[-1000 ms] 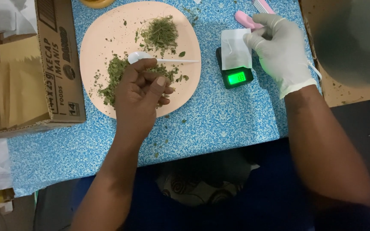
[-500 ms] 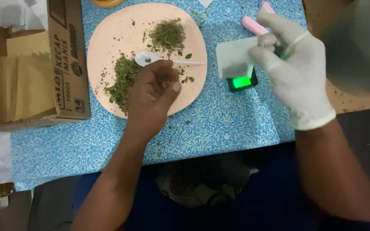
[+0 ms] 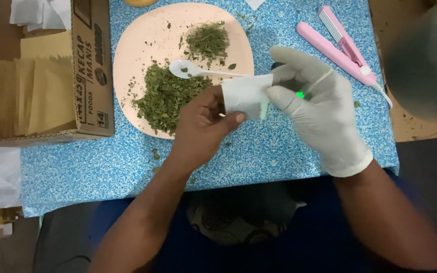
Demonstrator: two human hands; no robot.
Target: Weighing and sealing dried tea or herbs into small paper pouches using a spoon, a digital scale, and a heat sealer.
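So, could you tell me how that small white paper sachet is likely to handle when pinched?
The white sachet looks thin and flat, so probably floppy and very light. The left hand and gloved right hand each pinch an edge; it might crease or tear easily.

The plate (image 3: 137, 35) lies on the surface (image 3: 259, 151), with the herbs (image 3: 165, 96) and the spoon (image 3: 188, 68) on it. The box (image 3: 84, 65) stands to its left. The hair straightener (image 3: 337, 45) lies to its right.

Even, soft overhead light, faint shadows; sharp centre, slight motion blur, dark blurred shape top right.
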